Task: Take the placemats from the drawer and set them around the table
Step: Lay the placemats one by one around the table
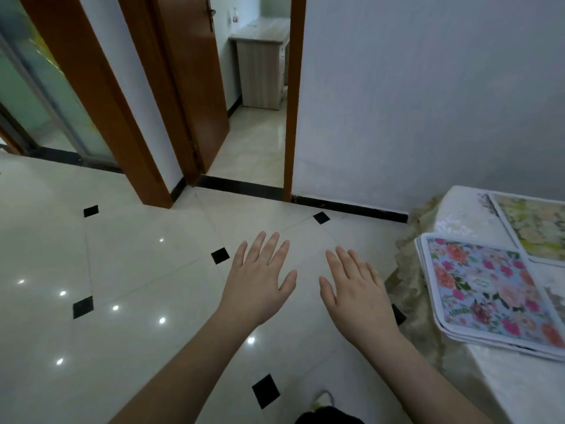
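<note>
My left hand (260,278) and my right hand (356,289) are held out flat over the floor, palms down, fingers spread, holding nothing. To their right stands the table (519,390) under a white cloth with a lace skirt. A stack of placemats with a pink and orange flower print (486,293) lies at its near left edge. Beyond it lies a single placemat with pale yellow-green flowers (538,224). Part of another mat (558,301) shows at the frame's right edge. No drawer is visible.
Glossy white floor tiles (122,270) with small black diamonds spread out to the left. An open brown door (195,87) leads to a room with a wooden cabinet (263,65). A sliding glass door (36,87) is at far left. A grey wall (428,102) backs the table.
</note>
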`<action>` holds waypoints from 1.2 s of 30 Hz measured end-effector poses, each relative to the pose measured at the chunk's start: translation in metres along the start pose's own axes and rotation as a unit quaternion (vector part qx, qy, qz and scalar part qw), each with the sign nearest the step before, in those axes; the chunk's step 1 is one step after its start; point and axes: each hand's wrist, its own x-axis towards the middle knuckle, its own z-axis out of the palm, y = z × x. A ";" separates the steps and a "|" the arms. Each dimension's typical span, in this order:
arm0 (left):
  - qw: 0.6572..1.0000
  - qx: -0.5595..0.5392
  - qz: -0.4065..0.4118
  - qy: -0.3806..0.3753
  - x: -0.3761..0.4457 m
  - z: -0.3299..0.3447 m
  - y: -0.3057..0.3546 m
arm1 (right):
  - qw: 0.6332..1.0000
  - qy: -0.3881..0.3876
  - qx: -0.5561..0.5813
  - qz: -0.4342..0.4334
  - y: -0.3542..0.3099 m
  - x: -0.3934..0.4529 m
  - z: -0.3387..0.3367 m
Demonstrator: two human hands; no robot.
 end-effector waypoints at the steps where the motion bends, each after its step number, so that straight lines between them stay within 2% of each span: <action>1: 1.000 0.000 0.008 0.001 0.015 0.001 0.004 | 1.000 0.009 -0.004 0.013 0.008 0.009 0.000; 11: 0.993 0.014 0.112 -0.021 0.174 0.003 0.089 | 0.992 0.039 0.003 0.120 0.120 0.102 -0.005; 21: 0.976 0.013 0.217 -0.029 0.282 0.004 0.172 | 0.973 0.078 -0.001 0.219 0.223 0.149 -0.022; 27: 0.951 0.011 0.309 0.015 0.357 0.011 0.204 | 0.953 0.083 -0.003 0.292 0.259 0.173 -0.019; 36: 0.899 -0.012 0.437 0.021 0.482 0.016 0.249 | 0.913 0.090 -0.022 0.397 0.300 0.242 -0.024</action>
